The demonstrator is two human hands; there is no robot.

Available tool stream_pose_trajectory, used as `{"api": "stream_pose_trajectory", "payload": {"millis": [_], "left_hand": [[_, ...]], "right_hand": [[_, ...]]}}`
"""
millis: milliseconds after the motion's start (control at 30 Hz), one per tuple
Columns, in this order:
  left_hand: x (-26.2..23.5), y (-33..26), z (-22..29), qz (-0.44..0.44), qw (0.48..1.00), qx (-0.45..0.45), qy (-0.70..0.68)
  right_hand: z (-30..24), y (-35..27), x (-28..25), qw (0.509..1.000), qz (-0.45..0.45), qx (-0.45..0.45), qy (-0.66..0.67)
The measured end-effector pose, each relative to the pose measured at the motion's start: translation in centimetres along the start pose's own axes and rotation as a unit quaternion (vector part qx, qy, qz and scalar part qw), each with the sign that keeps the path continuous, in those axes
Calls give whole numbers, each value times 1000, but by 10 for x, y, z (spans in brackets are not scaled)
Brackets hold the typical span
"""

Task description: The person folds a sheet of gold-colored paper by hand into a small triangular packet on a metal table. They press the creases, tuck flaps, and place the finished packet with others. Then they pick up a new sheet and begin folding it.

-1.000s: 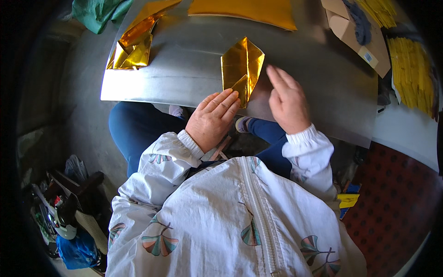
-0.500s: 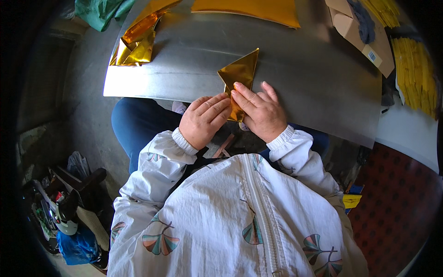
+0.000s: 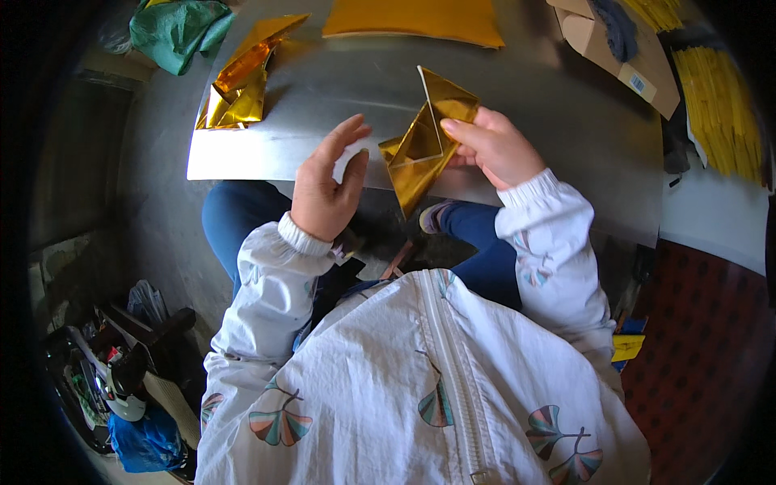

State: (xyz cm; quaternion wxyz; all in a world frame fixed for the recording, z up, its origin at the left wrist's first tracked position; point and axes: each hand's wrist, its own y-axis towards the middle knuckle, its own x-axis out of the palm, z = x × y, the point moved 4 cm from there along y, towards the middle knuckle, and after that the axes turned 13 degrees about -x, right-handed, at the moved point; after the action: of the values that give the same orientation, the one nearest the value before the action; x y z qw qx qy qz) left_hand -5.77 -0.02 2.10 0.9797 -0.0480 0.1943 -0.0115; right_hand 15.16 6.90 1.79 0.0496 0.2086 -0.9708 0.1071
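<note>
A folded piece of shiny gold paper [image 3: 424, 145] is lifted just above the near edge of the grey metal table [image 3: 323, 97]. My right hand [image 3: 493, 145] pinches its right side, thumb and fingers closed on the fold. My left hand [image 3: 327, 190] hovers to its left with fingers spread, palm turned toward the paper, holding nothing. Both sleeves are white with a fan-leaf print.
Another crumpled gold folded piece [image 3: 238, 85] lies at the table's left, near a green cloth [image 3: 174, 28]. A flat stack of gold sheets [image 3: 412, 18] lies at the far edge. Brown cardboard [image 3: 618, 48] and yellow strips [image 3: 715, 89] sit at right. Bags [image 3: 121, 388] clutter the floor at lower left.
The gold paper was pressed flat on the table under both hands; now my right hand has lifted it, and my left hand has come off it and opened.
</note>
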Motion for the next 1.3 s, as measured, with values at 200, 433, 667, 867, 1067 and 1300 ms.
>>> {"api": "stream_pose_trajectory", "payload": {"millis": [200,433,667,867,1067,1300], "left_hand": [[31,1,-7,-32,886,259,383],[55,-11,-24,-45,869,278,407],[58,-12,-30,18,883,274,380],[62,-14,-27,60,888,275,363],[62,-15,-19,68,923,231,300],[59,-15,-13,58,958,168,224]], "right_hand": [[21,25,-1,973,-46,71,-214],[16,23,-5,872,25,-94,-481],[30,-50,12,739,-143,-324,-573],[43,-60,12,732,-131,-319,-588],[46,-56,8,764,-81,-338,-544],[44,-52,6,812,-31,-324,-485]]}}
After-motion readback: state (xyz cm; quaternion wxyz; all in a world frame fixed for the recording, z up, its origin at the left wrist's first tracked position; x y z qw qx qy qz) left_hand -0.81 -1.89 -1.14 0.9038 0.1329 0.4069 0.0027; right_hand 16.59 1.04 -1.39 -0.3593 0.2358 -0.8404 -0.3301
